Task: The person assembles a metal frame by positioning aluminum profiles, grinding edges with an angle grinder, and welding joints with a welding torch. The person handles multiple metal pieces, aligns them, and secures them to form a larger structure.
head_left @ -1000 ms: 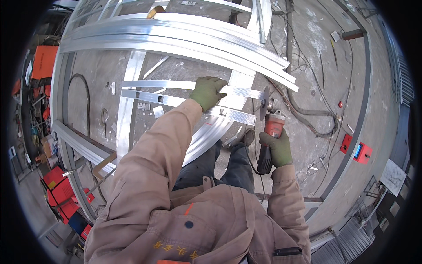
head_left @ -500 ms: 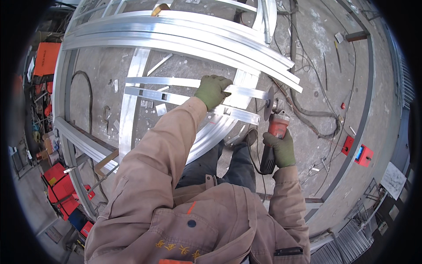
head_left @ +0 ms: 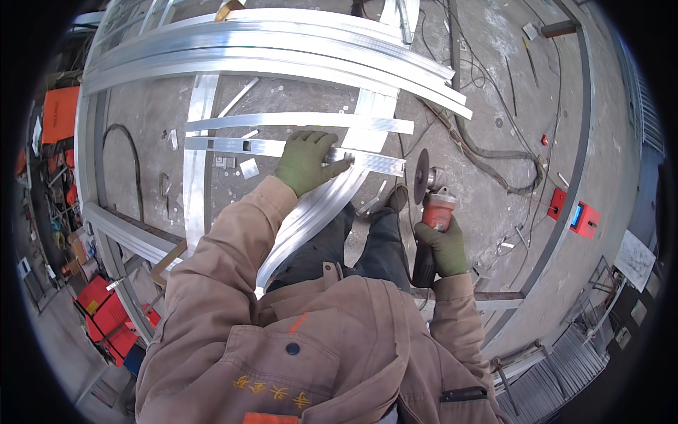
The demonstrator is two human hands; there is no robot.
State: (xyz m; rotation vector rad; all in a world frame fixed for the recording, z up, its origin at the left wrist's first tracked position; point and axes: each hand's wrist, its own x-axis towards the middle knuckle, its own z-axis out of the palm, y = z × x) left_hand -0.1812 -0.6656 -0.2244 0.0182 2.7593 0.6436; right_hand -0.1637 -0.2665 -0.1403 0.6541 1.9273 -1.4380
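My left hand (head_left: 305, 162), in a green glove, lies across a slotted silver metal bar (head_left: 385, 164), fingers over its far edge and thumb at its near side. A plain flat metal strip (head_left: 374, 124) lies just beyond, apart from my hand. My right hand (head_left: 446, 246), also gloved, is wrapped round the body of a red and black angle grinder (head_left: 439, 207). Its dark cutting disc (head_left: 422, 177) stands to the right of the bar's end, not touching it. Both bars rest across wide silver cross rails (head_left: 200, 127).
Long silver profiles (head_left: 268, 53) lie stacked at the far side. A grey steel frame (head_left: 565, 184) surrounds the work. Thick cables (head_left: 487, 152) run over the concrete floor at the right, near a red device with a blue display (head_left: 583, 219). Red cases (head_left: 106, 314) stand at left.
My left hand has moved off the plain strip and nearer, onto the slotted bar. The grinder has drawn away from the strip's end, toward me. The whole view has shifted slightly.
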